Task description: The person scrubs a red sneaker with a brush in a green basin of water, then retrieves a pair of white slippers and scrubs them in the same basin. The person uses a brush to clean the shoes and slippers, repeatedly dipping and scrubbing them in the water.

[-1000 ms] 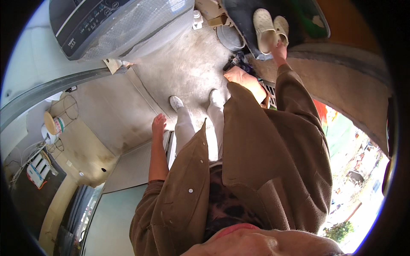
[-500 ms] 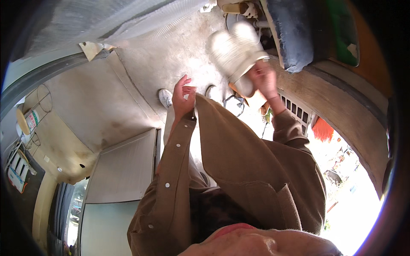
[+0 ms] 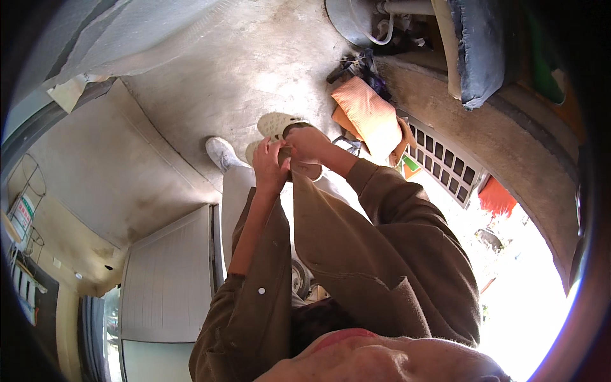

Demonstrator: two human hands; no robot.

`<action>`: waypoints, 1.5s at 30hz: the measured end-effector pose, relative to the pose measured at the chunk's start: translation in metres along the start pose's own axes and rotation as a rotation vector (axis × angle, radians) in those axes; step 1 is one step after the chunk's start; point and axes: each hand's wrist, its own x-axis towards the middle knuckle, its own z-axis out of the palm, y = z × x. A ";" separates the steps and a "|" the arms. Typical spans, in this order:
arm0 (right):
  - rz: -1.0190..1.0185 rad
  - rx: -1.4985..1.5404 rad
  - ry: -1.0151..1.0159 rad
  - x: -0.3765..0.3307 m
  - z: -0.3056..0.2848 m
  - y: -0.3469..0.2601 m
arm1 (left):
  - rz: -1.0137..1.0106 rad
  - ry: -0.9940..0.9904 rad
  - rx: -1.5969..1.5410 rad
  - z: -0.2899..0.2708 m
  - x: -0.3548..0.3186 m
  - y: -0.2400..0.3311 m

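Pair of cream perforated clogs: up in front of the person's legs, toes pointing away, off the floor. Right hand on them at the foot opening, fingers curled in and pinching the rim, likely because that edge gives the easiest hold on both. Left hand just beside it, fingers bent against the near clog, probably steadying; can't tell if they pinch. Hands hide much of the clogs. Brown jacket front hangs right below the hands, in the way. White shoe on the left foot. To the right: orange cloth heaped near a white slotted panel; grey basin beyond.
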 end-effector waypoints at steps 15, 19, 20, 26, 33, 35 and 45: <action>-0.080 -0.066 -0.193 0.001 -0.003 0.008 | -0.149 -0.253 0.158 0.015 0.010 -0.005; -0.082 0.385 0.163 -0.021 -0.025 0.027 | -0.204 -0.333 0.081 0.018 0.005 -0.025; -0.050 0.583 0.328 -0.033 -0.032 0.040 | -0.240 -0.338 0.056 0.018 0.003 -0.031; 0.575 0.141 0.571 -0.066 -0.057 0.219 | -0.197 -0.141 0.111 0.007 0.007 -0.050; 0.735 -0.081 0.487 -0.020 -0.044 0.372 | -0.153 0.049 -0.184 -0.044 0.035 -0.051; 0.631 -0.072 0.648 0.006 -0.054 0.405 | -0.146 0.090 -0.095 -0.069 0.039 -0.056; 0.606 0.124 0.704 0.083 -0.081 0.552 | -0.369 0.285 0.036 -0.148 0.059 -0.041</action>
